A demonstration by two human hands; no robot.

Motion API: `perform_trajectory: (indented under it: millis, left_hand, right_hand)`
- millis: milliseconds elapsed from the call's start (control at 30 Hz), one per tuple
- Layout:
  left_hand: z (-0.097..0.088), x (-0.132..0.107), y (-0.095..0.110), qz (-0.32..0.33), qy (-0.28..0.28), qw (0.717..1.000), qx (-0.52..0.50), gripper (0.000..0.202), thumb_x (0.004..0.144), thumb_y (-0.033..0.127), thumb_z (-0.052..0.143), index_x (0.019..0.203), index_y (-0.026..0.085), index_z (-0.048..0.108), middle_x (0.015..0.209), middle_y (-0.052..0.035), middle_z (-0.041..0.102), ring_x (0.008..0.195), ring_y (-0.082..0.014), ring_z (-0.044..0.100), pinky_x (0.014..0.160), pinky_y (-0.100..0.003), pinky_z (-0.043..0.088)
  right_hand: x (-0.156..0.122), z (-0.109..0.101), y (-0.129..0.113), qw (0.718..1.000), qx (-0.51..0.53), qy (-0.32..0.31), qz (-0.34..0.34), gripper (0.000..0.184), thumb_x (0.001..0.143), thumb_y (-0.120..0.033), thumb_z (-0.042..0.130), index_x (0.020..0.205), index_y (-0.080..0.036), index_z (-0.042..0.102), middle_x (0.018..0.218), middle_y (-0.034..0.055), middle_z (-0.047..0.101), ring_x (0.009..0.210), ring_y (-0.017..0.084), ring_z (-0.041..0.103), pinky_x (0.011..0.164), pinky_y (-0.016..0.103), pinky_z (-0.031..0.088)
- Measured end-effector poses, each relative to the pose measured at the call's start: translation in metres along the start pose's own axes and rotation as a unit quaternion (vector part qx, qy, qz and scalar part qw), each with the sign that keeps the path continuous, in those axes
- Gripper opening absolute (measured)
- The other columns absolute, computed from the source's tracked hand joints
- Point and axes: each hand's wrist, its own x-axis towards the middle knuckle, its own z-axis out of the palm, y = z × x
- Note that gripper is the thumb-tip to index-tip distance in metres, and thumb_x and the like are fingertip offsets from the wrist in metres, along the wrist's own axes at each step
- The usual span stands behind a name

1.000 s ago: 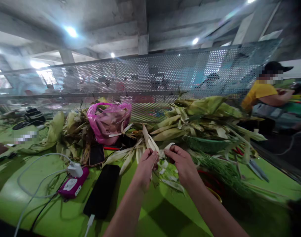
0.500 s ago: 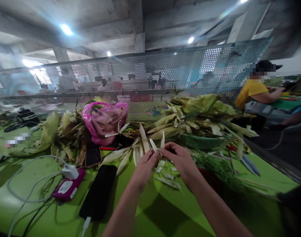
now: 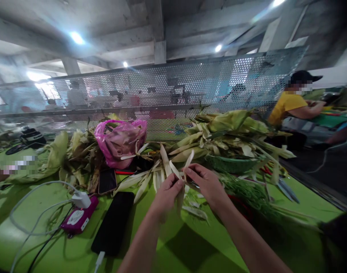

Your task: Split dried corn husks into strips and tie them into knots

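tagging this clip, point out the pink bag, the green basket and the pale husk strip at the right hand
pink bag [image 3: 118, 147], head view: middle of its front
green basket [image 3: 233, 165], head view: its front wall
pale husk strip [image 3: 189, 158], head view: its raised upper part

Held husk strips [image 3: 189, 159]: papery, matt leaf
Near tabletop [image 3: 153, 252]: smooth, glossy
Far screen [image 3: 99, 89]: perforated metal, dull sheen
Pink bag [image 3: 105, 149]: thin, crinkled, shiny plastic
Left purple adapter [image 3: 85, 216]: smooth, glossy plastic
Black phone [image 3: 114, 223]: smooth, glassy front
Far right shirt [image 3: 284, 105]: matt yellow cloth
Ceiling [image 3: 116, 17]: matt concrete
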Motion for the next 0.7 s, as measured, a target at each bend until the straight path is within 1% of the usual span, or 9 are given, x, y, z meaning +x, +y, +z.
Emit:
perform_trajectory:
  millis: [67,100,167,267,333,400,533,633,700]
  left_hand:
    - [-0.004,0.003,-0.002,0.012,0.010,1.000,-0.005,0.023,0.076,0.037,0.069,0.092,0.020,0.068,0.084,-0.0022,0.062,0.083,-0.0143,0.053,0.082,-0.025,0.040]
    - [-0.006,0.005,-0.003,0.015,0.020,1.000,-0.015,0.024,0.076,0.038,0.069,0.093,0.020,0.068,0.086,-0.0022,0.062,0.083,-0.0141,0.054,0.082,-0.024,0.040]
    - [-0.011,0.006,-0.004,0.009,0.040,0.999,-0.032,0.023,0.076,0.037,0.069,0.091,0.020,0.067,0.084,-0.0014,0.062,0.081,-0.0132,0.054,0.079,-0.023,0.040]
    - [-0.014,0.007,-0.003,0.003,0.052,0.998,-0.029,0.019,0.074,0.037,0.070,0.080,0.019,0.066,0.075,0.0007,0.057,0.073,-0.0114,0.051,0.072,-0.021,0.039]
    - [-0.014,0.006,-0.001,-0.002,0.062,0.998,-0.026,0.022,0.074,0.039,0.070,0.073,0.019,0.063,0.068,0.0023,0.053,0.066,-0.0099,0.047,0.065,-0.020,0.038]
    - [-0.012,0.005,0.002,-0.017,0.075,0.997,-0.030,0.025,0.072,0.041,0.071,0.071,0.018,0.061,0.065,0.0035,0.050,0.060,-0.0083,0.044,0.059,-0.019,0.035]
    - [-0.007,0.002,0.009,-0.057,0.088,0.993,-0.062,0.028,0.064,0.037,0.077,0.073,0.017,0.061,0.061,0.0046,0.050,0.053,-0.0057,0.042,0.051,-0.018,0.032]
    - [-0.005,0.001,0.010,-0.057,0.071,0.992,-0.090,0.027,0.064,0.035,0.077,0.077,0.017,0.061,0.060,0.0050,0.051,0.051,-0.0054,0.042,0.050,-0.017,0.033]
    - [-0.005,0.002,0.008,-0.043,0.059,0.992,-0.102,0.026,0.066,0.035,0.076,0.081,0.019,0.061,0.065,0.0040,0.054,0.055,-0.0065,0.046,0.055,-0.018,0.036]
  right_hand:
    - [0.000,0.000,0.000,0.998,0.016,-0.060,0.020,0.029,0.083,-0.047,0.058,0.082,-0.019,0.064,0.079,0.0031,0.064,0.079,0.018,0.058,0.075,0.030,0.047]
    - [0.001,0.000,0.000,0.996,0.015,-0.082,0.023,0.029,0.082,-0.047,0.059,0.081,-0.018,0.063,0.079,0.0031,0.064,0.079,0.019,0.059,0.075,0.031,0.047]
    - [0.001,0.000,0.002,0.994,-0.011,-0.106,0.010,0.026,0.079,-0.044,0.063,0.079,-0.019,0.062,0.075,0.0015,0.063,0.074,0.017,0.057,0.072,0.030,0.046]
    - [0.001,0.001,0.004,0.992,-0.070,-0.097,-0.030,0.019,0.078,-0.038,0.064,0.077,-0.019,0.062,0.071,-0.0006,0.060,0.069,0.016,0.054,0.066,0.027,0.043]
    - [0.000,0.001,0.003,0.990,-0.100,-0.084,-0.054,0.016,0.080,-0.035,0.062,0.078,-0.020,0.063,0.072,-0.0002,0.062,0.070,0.016,0.054,0.067,0.027,0.043]
    - [-0.001,0.001,0.001,0.987,-0.117,-0.078,-0.072,0.014,0.081,-0.033,0.061,0.080,-0.020,0.064,0.074,0.0005,0.063,0.072,0.016,0.055,0.068,0.028,0.043]
    - [-0.002,0.002,0.000,0.985,-0.134,-0.067,-0.081,0.013,0.080,-0.032,0.061,0.078,-0.020,0.064,0.073,0.0011,0.063,0.072,0.017,0.055,0.068,0.028,0.043]
    - [-0.002,0.004,0.001,0.985,-0.144,-0.053,-0.079,0.014,0.082,-0.034,0.059,0.078,-0.020,0.063,0.073,0.0011,0.062,0.070,0.017,0.055,0.067,0.029,0.043]
    - [-0.002,0.003,0.002,0.980,-0.167,-0.032,-0.100,0.015,0.084,-0.034,0.058,0.079,-0.021,0.063,0.074,0.0018,0.062,0.071,0.018,0.055,0.068,0.030,0.044]
